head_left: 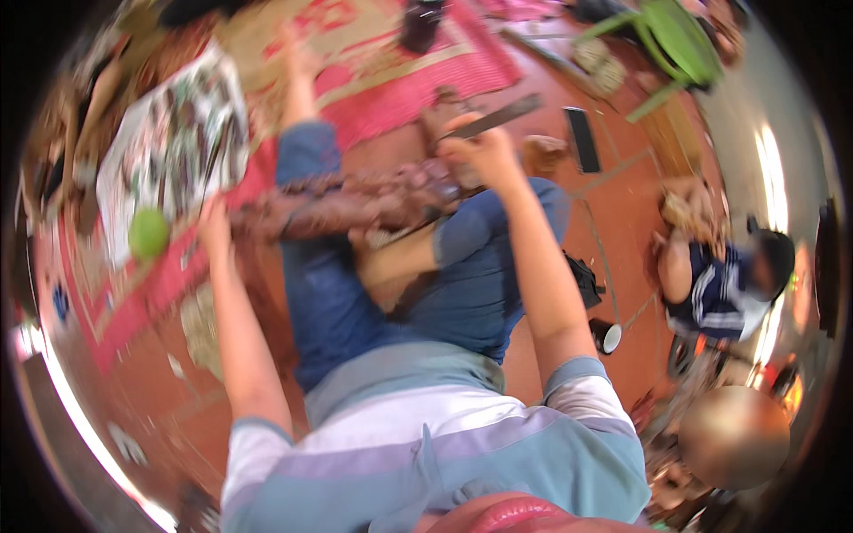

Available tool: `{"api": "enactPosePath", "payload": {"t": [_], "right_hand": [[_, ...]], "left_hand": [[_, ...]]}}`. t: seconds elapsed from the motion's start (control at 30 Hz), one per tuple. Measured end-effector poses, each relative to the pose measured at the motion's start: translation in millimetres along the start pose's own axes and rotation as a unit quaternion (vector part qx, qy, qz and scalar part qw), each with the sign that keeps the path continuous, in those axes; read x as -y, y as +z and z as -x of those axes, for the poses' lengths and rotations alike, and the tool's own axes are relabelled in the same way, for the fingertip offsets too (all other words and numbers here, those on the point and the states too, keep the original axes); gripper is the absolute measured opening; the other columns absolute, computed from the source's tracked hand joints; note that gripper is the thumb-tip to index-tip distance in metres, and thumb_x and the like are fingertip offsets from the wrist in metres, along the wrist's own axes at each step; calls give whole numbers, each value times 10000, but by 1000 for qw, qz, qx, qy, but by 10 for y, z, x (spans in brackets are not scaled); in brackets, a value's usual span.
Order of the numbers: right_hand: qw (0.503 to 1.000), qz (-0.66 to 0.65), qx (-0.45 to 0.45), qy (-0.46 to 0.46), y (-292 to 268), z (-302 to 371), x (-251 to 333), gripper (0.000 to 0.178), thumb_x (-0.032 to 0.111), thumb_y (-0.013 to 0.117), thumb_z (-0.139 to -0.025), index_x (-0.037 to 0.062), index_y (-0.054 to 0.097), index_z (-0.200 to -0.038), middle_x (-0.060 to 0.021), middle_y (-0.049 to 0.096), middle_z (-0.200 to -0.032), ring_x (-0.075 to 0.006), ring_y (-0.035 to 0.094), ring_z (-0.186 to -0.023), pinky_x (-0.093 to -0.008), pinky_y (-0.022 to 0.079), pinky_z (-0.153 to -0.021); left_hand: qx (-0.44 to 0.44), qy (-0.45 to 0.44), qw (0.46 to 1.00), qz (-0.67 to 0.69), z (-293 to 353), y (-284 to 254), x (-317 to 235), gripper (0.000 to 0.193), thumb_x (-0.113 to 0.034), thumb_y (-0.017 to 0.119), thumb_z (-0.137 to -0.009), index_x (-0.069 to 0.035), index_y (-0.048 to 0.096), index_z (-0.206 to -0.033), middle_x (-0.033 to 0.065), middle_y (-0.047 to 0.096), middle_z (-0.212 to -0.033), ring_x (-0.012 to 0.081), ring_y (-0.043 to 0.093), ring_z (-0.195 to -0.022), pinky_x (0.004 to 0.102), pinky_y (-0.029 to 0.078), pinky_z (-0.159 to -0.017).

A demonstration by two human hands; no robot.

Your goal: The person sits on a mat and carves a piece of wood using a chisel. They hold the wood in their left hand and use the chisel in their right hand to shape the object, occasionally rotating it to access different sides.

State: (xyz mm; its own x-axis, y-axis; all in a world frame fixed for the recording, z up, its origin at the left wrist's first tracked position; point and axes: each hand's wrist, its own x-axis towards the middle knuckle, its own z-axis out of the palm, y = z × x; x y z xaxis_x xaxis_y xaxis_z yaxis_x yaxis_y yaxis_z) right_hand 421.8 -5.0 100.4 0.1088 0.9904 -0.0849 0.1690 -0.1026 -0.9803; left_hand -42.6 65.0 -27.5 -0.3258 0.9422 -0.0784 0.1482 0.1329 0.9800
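Note:
Across my bent legs lies a long reddish-brown carved piece (355,204), knobbly along its length, apparently wood. My right hand (482,158) is closed around a flat dark blade-like strip (508,116) at the carving's right end. The strip points up and to the right; whether it is a knife or a file is unclear. By the carving's left end is my left hand (213,226), its fingers smeared by motion. I cannot make out whether they grip the end or only touch it.
A red patterned mat (382,98) spreads ahead, with a printed sheet (178,142) and a green ball-like object (148,234) at left. On the tiles at right lie a phone (582,139) and a cup (606,337). A green chair (675,43) and a seated person (724,284) are farther right.

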Motion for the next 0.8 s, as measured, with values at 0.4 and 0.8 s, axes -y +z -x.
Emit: {"api": "enactPosePath", "payload": {"t": [0.4,0.8], "right_hand": [[977,106,181,20,324,-164,-179,120,34,694,-754,4,578,-758,-6,569,-711,-83,510,-695,-239,418,-651],[977,123,172,-32,249,-175,-184,86,26,673,-742,-5,593,-738,-18,605,-707,-75,560,-668,-230,453,-603]], "left_hand": [[-15,-62,998,19,369,109,-484,310,-52,497,-813,-50,644,-1086,-95,466,-641,4,328,-531,168,274,-493],[-13,-67,998,12,384,123,-534,303,-64,490,-829,-64,645,-1090,-107,419,-608,-1,308,-522,165,247,-481]]}}
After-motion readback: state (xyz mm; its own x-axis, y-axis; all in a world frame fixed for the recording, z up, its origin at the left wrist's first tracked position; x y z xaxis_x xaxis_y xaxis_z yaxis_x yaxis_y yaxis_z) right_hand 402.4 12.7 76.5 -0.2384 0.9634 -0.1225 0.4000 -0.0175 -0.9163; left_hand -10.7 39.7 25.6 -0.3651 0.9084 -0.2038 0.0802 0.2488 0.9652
